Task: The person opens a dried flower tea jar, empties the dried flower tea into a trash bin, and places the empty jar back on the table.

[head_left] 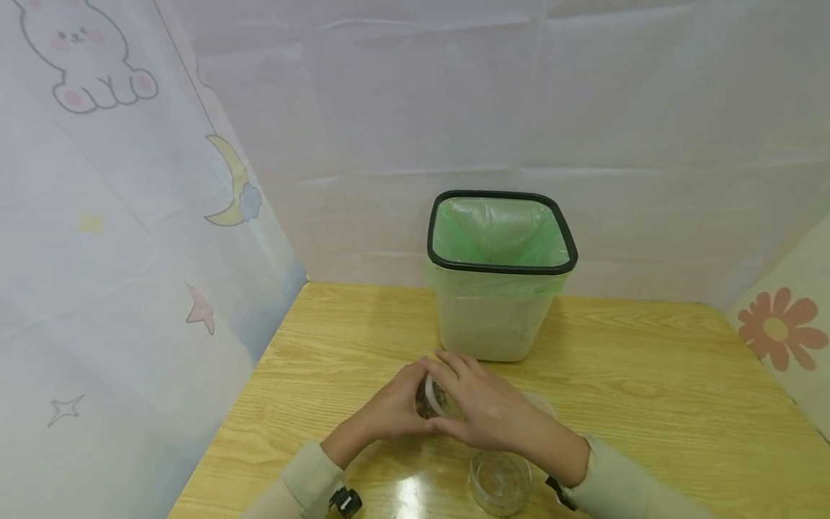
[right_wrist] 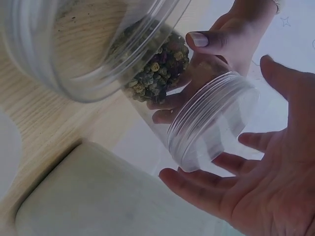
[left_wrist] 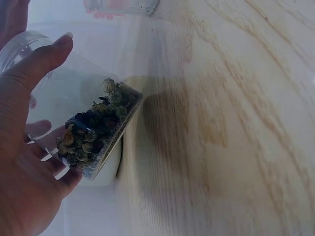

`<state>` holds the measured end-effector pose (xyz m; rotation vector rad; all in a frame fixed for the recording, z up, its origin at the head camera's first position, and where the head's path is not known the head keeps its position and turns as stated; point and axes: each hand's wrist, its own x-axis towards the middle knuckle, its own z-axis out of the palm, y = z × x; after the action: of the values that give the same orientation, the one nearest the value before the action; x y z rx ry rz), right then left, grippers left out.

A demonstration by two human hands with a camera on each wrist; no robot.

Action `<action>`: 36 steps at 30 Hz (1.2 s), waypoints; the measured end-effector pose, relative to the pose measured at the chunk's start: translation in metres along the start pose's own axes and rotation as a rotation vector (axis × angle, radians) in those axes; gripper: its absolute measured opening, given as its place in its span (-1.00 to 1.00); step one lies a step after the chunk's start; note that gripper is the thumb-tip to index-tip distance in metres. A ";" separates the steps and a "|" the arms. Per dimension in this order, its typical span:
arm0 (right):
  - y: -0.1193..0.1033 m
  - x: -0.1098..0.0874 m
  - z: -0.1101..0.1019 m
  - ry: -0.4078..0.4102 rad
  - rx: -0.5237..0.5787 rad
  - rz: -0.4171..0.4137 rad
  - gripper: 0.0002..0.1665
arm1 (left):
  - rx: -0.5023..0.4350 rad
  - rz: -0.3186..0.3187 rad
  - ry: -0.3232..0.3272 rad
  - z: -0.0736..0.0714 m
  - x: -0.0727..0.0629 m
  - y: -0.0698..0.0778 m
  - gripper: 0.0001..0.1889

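A clear screw-neck jar lies tilted between the hands above the table. Dried flower buds are heaped toward its base in the left wrist view. My left hand grips the jar, its thumb near the neck and fingers round the far side. My right hand spreads over the mouth end; in the right wrist view its fingertips are right at the threaded rim, with the thumb standing off. On the table below the right forearm stands a second clear round container, looking empty.
A bin with a black rim and green liner bag stands on the wooden table just beyond the hands. A pale round thing is partly hidden behind the right forearm. Printed cloth hangs at the back and sides.
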<state>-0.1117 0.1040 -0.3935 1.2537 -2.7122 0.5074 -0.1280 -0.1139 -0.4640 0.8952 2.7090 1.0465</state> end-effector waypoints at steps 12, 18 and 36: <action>-0.002 0.001 0.002 0.007 -0.035 0.083 -0.10 | 0.003 0.007 -0.004 0.000 0.001 -0.001 0.05; -0.002 0.002 0.001 -0.023 -0.035 0.083 -0.12 | 0.002 0.001 -0.010 0.000 0.000 -0.001 0.04; 0.004 0.001 -0.003 -0.044 0.005 -0.118 -0.15 | -0.033 0.024 -0.026 -0.002 0.000 0.000 0.02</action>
<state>-0.1158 0.1070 -0.3914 1.4320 -2.6529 0.4793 -0.1292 -0.1153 -0.4626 0.9316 2.6583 1.0728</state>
